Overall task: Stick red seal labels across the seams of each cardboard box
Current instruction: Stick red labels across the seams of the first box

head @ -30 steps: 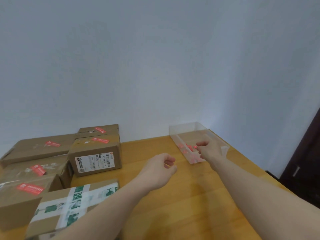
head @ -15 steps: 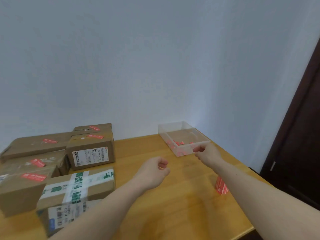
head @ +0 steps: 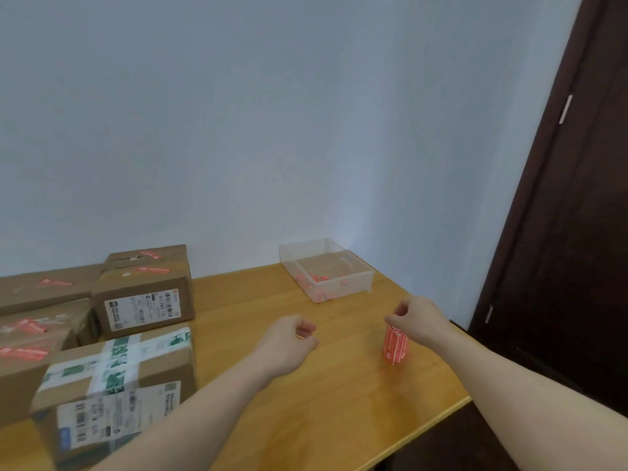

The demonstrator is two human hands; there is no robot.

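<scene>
The wooden counter [head: 339, 396] carries cardboard boxes [head: 142, 300], a clear plastic tray [head: 353, 283] and a red label roll [head: 395, 345].

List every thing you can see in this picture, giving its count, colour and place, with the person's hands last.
cardboard boxes: five, brown, left on table; four with red labels, nearest only green-and-white tape
clear tray: one, transparent, far right; red bits inside
label roll: one, red, upright, right on table
table: one, yellow-brown wood
door: one, dark brown, right
left hand: curled, above table centre
right hand: fingers at roll's top
</scene>
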